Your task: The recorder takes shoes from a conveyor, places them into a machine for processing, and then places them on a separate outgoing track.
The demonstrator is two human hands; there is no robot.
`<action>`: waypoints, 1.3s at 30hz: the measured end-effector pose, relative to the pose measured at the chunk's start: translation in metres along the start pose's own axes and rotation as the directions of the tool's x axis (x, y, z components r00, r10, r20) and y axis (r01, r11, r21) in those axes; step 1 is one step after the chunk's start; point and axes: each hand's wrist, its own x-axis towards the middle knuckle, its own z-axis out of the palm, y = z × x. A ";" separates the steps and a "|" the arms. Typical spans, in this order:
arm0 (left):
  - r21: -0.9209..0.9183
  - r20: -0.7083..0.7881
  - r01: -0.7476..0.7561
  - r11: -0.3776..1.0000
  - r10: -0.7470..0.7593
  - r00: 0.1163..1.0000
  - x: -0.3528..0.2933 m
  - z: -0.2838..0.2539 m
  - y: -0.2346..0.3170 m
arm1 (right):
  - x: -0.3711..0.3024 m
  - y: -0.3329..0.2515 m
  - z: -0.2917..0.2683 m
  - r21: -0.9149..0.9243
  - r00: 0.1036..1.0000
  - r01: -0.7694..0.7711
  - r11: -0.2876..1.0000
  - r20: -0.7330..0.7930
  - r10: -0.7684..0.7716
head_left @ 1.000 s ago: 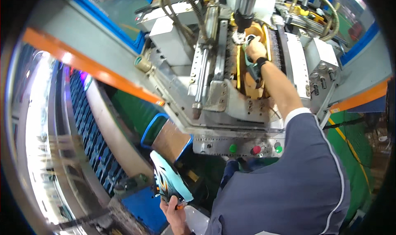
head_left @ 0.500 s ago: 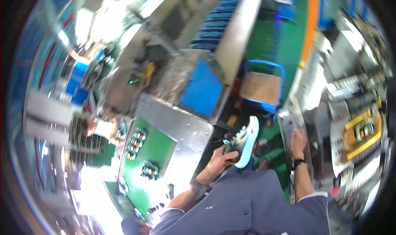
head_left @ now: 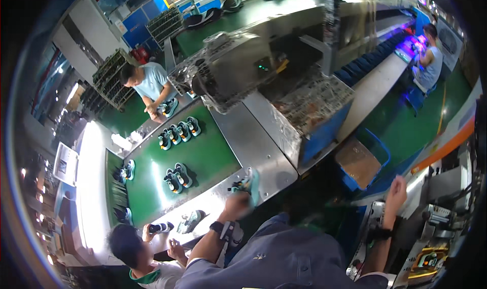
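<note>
My left hand [head_left: 237, 206], blurred by motion, is closed on a sneaker [head_left: 250, 184] with a pale turquoise sole. The sneaker is held on its side over the metal edge of the green-topped table [head_left: 213, 157]. My right hand [head_left: 396, 193] is raised at the right, its fingers curled together and nothing visible in them. It is nearest to the machine [head_left: 431, 228] on that side. On the table's green surface, a pair of sneakers [head_left: 178, 177] stands left of my left hand, with a row of several more [head_left: 179, 133] farther back.
One co-worker [head_left: 152, 83] handles a shoe across the table; another [head_left: 134, 253] sits at its near left, holding a shoe. A third person [head_left: 430, 61] sits far right by the long conveyor [head_left: 378, 81]. A blue-framed cart [head_left: 359, 162] stands between table and machine.
My view has swung toward the table at left. My left hand has carried the sneaker from in front of my body to the table's edge. My right hand has lifted off the metal surface.
</note>
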 end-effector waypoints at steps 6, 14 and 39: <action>-0.009 -0.349 -0.088 0.996 0.079 0.934 0.137 -0.148 0.046 | 0.194 -0.279 0.104 0.013 0.800 0.567 0.824 0.232 -0.554; 0.694 -0.593 -0.117 0.710 0.657 0.466 0.246 -0.261 0.079 | 0.310 -0.592 0.360 0.123 0.270 0.908 0.401 0.561 -0.783; 0.675 -0.508 -0.291 0.678 0.713 0.483 0.276 -0.291 0.065 | 0.374 -0.642 0.621 0.188 0.364 0.780 0.597 0.640 -0.677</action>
